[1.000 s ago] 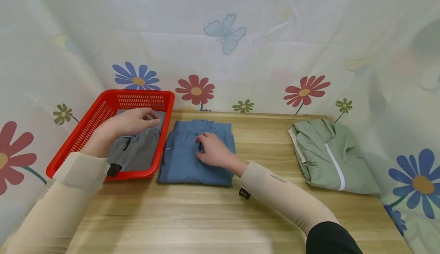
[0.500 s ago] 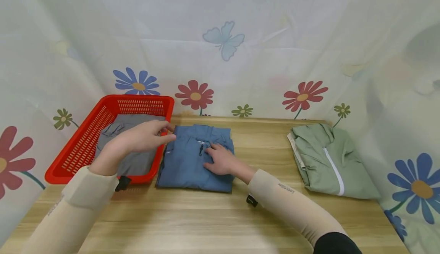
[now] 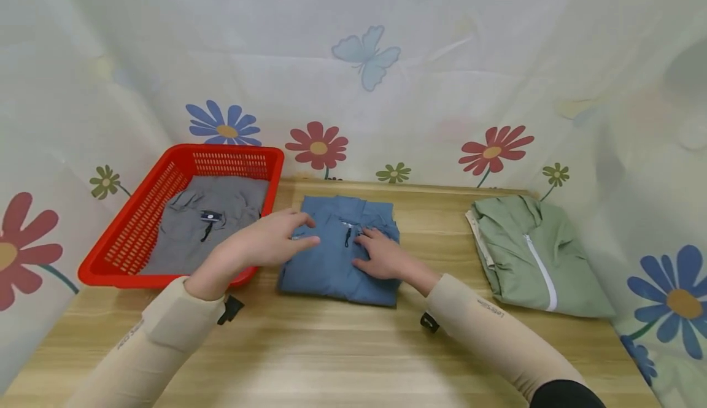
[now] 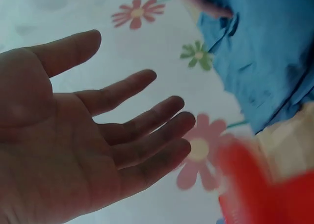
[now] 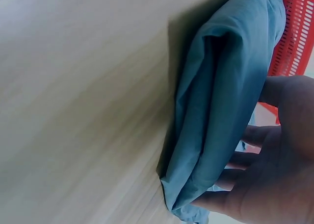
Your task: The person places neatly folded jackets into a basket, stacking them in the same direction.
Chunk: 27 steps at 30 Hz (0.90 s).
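Observation:
A folded blue jacket (image 3: 323,270) with a black zip pull lies on the wooden table beside the basket. My right hand (image 3: 386,257) rests on the jacket's right side, thumb and fingers spread over the cloth. In the right wrist view, the fingertips of that hand (image 5: 279,170) touch the top of the folded jacket (image 5: 223,91), whose layered edge faces the camera. My left hand (image 3: 267,236) is over the jacket's left edge. The left wrist view shows this hand (image 4: 64,145) with nothing in the palm, its fingers apart and lightly bent.
To the left stands a red plastic basket (image 3: 124,236) holding a folded grey garment (image 3: 190,239) with a black zip pull. A folded green jacket (image 3: 552,261) with a white zip lies at the table's right side. Flower-printed cloth (image 3: 420,101) hangs behind the table.
My left hand has moved from above the basket rightward to the blue jacket. The blue jacket has slid a little to the right along with my right hand.

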Each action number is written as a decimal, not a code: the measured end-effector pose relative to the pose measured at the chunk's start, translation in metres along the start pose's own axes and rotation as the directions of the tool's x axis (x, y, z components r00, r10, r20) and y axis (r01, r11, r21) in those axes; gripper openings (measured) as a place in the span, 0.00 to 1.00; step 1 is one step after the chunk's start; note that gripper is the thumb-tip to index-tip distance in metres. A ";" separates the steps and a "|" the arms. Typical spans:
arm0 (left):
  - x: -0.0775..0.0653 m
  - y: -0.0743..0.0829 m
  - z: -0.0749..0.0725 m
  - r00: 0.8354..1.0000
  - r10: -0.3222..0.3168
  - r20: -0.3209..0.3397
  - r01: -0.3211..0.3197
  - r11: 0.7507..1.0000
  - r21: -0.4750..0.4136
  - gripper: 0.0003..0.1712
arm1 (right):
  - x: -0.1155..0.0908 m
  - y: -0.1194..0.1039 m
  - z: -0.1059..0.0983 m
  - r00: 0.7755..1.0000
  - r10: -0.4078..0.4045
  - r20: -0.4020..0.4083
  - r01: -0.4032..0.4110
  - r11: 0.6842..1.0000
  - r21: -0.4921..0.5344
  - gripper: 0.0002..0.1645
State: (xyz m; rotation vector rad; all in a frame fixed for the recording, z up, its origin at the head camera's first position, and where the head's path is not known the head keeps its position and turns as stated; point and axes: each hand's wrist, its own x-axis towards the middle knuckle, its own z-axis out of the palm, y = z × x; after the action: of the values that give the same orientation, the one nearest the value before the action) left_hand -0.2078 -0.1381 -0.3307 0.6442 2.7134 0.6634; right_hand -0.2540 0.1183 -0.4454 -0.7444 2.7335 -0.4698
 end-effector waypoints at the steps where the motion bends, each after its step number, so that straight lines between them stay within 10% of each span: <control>1: 0.002 0.001 0.005 1.000 -0.004 0.004 0.004 1.000 -0.004 0.29 | -0.002 0.003 0.000 1.000 0.000 -0.002 0.000 1.000 0.007 0.32; 27: 0.045 0.003 0.071 0.996 -0.083 0.018 0.084 0.954 -0.289 0.36 | -0.044 0.044 -0.009 0.996 0.022 -0.083 -0.013 0.994 0.112 0.30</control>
State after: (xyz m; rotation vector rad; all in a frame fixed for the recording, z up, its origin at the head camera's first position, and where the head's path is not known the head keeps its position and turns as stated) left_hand -0.2200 -0.0882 -0.3974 0.4549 2.5487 1.0090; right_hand -0.2394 0.1797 -0.4459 -0.6861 2.7618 -0.6582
